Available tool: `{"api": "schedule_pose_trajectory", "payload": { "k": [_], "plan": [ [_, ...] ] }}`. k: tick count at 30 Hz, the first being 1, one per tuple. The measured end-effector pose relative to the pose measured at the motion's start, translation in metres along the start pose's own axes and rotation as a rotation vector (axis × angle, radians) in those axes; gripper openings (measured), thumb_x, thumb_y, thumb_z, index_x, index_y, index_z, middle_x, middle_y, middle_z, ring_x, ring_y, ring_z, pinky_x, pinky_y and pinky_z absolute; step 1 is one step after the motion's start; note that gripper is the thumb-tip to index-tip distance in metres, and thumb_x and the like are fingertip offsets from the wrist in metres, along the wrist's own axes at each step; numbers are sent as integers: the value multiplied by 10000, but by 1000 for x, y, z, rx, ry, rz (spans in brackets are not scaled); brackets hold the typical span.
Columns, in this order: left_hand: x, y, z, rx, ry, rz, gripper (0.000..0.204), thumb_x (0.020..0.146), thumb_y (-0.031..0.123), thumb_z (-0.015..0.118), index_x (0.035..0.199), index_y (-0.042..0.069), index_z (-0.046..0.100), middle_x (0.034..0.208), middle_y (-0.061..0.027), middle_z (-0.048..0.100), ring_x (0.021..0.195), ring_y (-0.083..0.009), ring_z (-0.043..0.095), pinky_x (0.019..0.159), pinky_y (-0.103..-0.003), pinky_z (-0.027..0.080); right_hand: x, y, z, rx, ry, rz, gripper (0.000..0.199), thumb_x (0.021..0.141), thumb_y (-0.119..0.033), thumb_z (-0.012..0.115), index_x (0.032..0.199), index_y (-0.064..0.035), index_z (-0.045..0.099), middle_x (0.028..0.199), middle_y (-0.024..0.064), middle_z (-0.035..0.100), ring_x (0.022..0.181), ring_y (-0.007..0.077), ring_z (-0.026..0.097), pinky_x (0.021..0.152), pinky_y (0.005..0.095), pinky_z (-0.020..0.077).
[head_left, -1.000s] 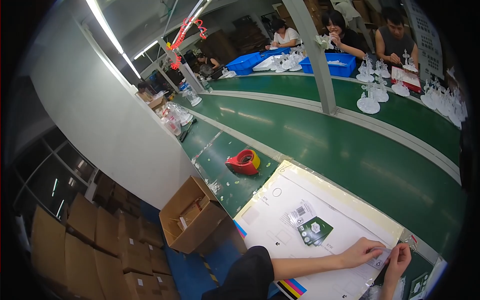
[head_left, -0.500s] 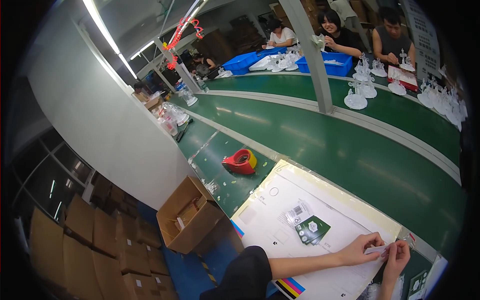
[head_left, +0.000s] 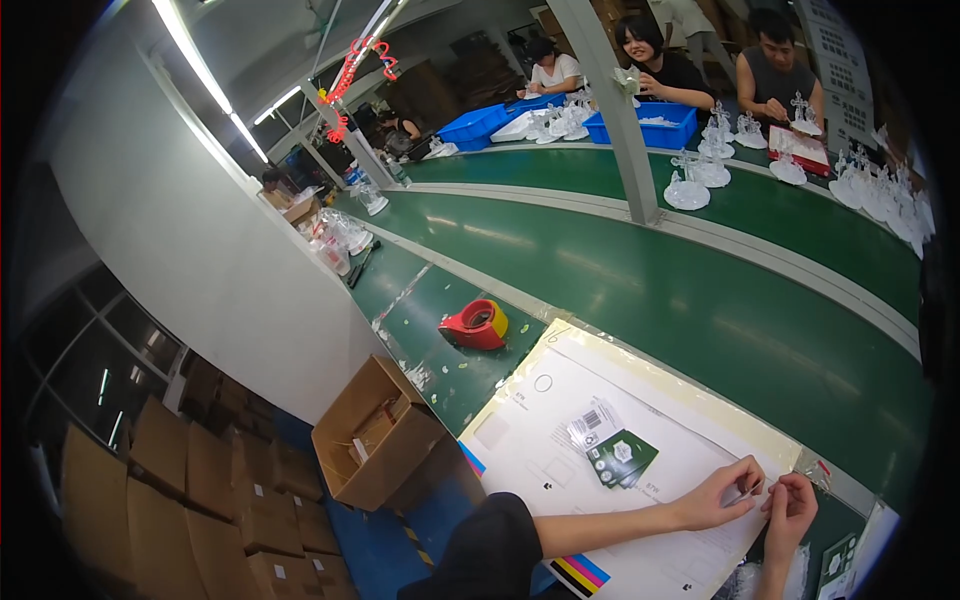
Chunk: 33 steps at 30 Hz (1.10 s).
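Both hands meet at about five o'clock in the view, over the near right corner of a large white printed sheet that lies flat on the green conveyor belt; the left hand has thumb and forefinger pinched together, and the right hand is closed in the same fine pinch just beside it, the fingertips nearly touching. What they pinch between them looks like a small clear film or sticker piece, though it is too small here to be sure; judging by how it all but vanishes between the fingers, it is very light, thin and limp, likely to curl, cling or slip; it wants a grip at its very edge with the fingertips, not a flat press.

At about nine o'clock from the hands, on the same sheet, lie a dark green card and a white barcode label, overlapping; these are stiff enough to lift by a corner. The sheet itself is broad and floppy; it would buckle if raised by one edge alone.

Towards eleven o'clock sits a red tape dispenser on the belt; at nine o'clock, below the belt's edge, stands an open cardboard box. At twelve to one o'clock, well apart across the belt, other people work among clear plastic ornaments and blue trays.
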<state>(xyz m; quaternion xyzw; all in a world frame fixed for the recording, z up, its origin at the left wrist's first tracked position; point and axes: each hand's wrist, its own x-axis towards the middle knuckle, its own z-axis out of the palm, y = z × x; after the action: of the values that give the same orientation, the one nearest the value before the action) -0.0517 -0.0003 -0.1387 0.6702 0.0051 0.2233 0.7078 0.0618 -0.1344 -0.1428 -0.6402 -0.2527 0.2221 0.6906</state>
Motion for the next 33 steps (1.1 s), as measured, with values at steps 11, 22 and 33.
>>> {"api": "schedule_pose_trajectory", "payload": {
  "k": [11,22,33],
  "plan": [
    [-7,0,-5,-33,-58,-59,384,715,163,682,945,71,389,1017,-68,432,941,-172,423,916,-302,362,0,2,6,-18,10,12,80,903,4,528,977,9,558,847,78,637,570,75,534,463,173,361],
    [-9,-16,-31,462,-10,50,835,670,271,829,1319,13,372,1245,-92,426,1155,-225,454,1023,-373,357,11,-20,18,-205,-57,-7,115,831,-56,620,927,-13,666,805,96,685,738,128,656,648,268,528],
    [-11,-22,-21,212,17,-93,779,816,461,695,1351,-8,377,1159,-148,523,1028,-240,518,881,-358,434,-1,-17,6,39,-69,-99,135,882,-119,595,814,-6,565,667,53,629,505,82,544,483,220,436]
  ]
}}
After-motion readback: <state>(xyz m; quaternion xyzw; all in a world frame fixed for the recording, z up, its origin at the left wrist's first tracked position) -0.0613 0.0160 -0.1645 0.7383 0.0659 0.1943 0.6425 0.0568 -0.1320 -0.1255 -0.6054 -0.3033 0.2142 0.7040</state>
